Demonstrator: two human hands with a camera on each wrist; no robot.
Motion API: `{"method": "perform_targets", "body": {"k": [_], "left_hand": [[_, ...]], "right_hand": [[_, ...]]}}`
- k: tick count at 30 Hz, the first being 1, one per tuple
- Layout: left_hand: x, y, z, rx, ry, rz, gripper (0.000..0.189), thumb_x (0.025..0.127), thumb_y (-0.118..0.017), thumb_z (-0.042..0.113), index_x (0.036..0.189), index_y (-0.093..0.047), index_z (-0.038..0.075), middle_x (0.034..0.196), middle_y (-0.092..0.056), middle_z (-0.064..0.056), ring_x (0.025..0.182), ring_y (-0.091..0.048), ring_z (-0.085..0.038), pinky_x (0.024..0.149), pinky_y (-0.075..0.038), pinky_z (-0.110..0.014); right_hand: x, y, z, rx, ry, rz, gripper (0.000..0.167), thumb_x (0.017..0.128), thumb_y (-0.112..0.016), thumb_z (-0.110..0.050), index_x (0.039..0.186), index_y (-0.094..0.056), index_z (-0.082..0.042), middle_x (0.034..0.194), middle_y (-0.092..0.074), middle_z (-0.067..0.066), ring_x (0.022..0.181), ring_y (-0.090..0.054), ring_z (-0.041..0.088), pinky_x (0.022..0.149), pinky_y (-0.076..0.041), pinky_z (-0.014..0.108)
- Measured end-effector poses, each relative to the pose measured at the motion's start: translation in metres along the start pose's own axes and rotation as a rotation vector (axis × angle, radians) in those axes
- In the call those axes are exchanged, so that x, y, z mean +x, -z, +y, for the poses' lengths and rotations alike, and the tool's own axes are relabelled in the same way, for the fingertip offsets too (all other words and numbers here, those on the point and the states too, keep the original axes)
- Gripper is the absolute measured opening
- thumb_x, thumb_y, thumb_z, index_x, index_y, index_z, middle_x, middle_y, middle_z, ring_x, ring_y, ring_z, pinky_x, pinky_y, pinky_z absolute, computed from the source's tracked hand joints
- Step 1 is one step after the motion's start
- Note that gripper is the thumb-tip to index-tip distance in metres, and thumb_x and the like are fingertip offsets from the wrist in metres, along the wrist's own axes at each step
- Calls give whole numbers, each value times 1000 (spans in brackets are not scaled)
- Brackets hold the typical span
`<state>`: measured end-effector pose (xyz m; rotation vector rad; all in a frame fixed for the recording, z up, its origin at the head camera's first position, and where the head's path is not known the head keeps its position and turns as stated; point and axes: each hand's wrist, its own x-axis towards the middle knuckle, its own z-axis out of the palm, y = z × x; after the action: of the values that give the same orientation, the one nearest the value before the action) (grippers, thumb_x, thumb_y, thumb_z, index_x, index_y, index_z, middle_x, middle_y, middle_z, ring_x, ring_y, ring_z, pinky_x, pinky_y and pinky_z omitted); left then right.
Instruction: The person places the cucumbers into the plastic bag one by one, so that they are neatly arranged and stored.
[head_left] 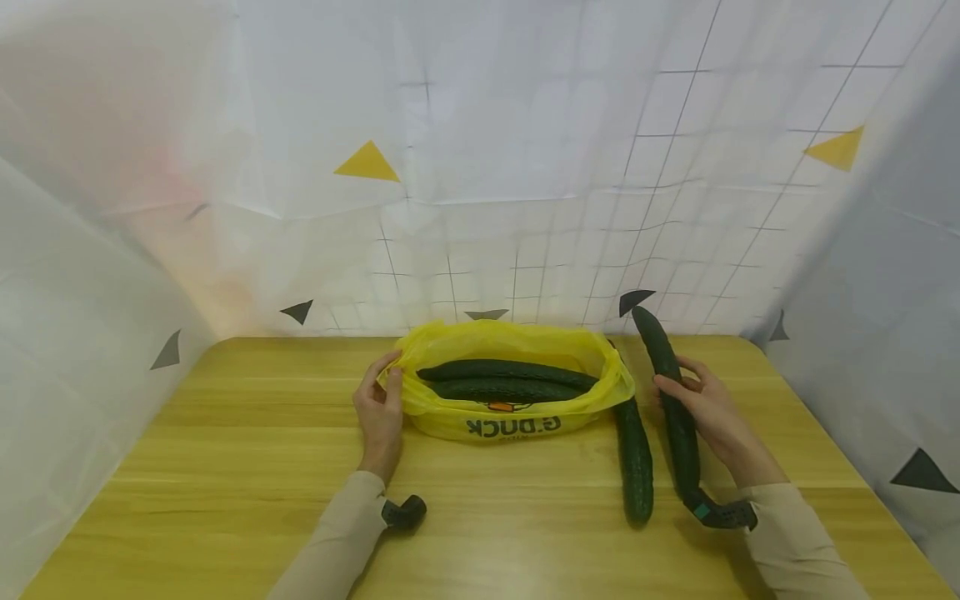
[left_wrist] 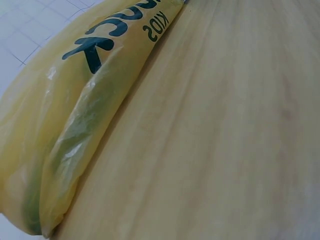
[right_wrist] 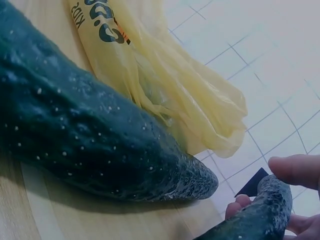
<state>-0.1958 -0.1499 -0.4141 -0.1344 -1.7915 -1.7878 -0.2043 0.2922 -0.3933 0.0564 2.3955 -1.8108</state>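
Cucumber, gripped by right hand apparently for bagging, should go toward nine o'clock, left hand holding the bag.

Before me I have a counter of yellowish wood grain, its far corners rounded. Beyond its far edge I see a white sheet, printed with thin dark grid lines, mostly at the middle and right, and tinged pink toward my left. It bears a yellow triangle left of centre and a yellow patch high on my right. Lower, near the counter's edge, sits a small black triangle. On my left, a pale side sheet carries a grey patch; on my right, a greyish side sheet shows a dark triangle low down.
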Motion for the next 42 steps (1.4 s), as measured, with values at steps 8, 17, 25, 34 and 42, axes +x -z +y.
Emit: {"method": "perform_targets", "body": {"k": [8, 17, 25, 34, 42], "left_hand": [[0, 0, 0, 0, 0, -4, 27, 96, -53, 7, 120, -62, 1, 115, -61, -20, 55, -35, -4, 49, -33, -16], [0, 1, -2, -1, 0, -12, 27, 96, -53, 8, 121, -62, 2, 109, -61, -20, 54, -35, -5, 49, -33, -18], [0, 0, -2, -2, -7, -24, 28, 96, -53, 10, 121, -61, 1, 101, -60, -20, 51, -33, -6, 46, -32, -20], [0, 0, -2, -15, -13, -21, 28, 96, -53, 9, 120, -61, -1, 105, -60, -21, 51, -33, -5, 47, -32, -19], [1, 0, -1, -20, -12, -17, 28, 96, -53, 8, 120, -61, -2, 108, -60, -23, 51, -33, -4, 47, -32, -17]], "right_hand": [[-3, 0, -3, -97, 35, 51, 85, 91, -60, -40, 149, -11, 0, 97, -65, -9, 88, -67, 11, 75, -50, 17], [-5, -4, -7, -160, 82, 73, 74, 90, -59, -44, 142, -29, 0, 102, -67, -11, 93, -66, 10, 78, -48, 15], [-9, -6, -12, -194, 141, 129, 67, 90, -60, -42, 139, -38, -3, 100, -67, -16, 90, -65, 1, 74, -49, 14], [-10, -7, -16, -258, 190, 151, 61, 91, -60, -41, 138, -41, -6, 100, -61, -24, 89, -62, -6, 74, -48, 14], [-13, -7, -23, -262, 272, 184, 55, 92, -60, -34, 137, -43, -8, 106, -61, -24, 92, -59, -11, 74, -46, 12]]}}
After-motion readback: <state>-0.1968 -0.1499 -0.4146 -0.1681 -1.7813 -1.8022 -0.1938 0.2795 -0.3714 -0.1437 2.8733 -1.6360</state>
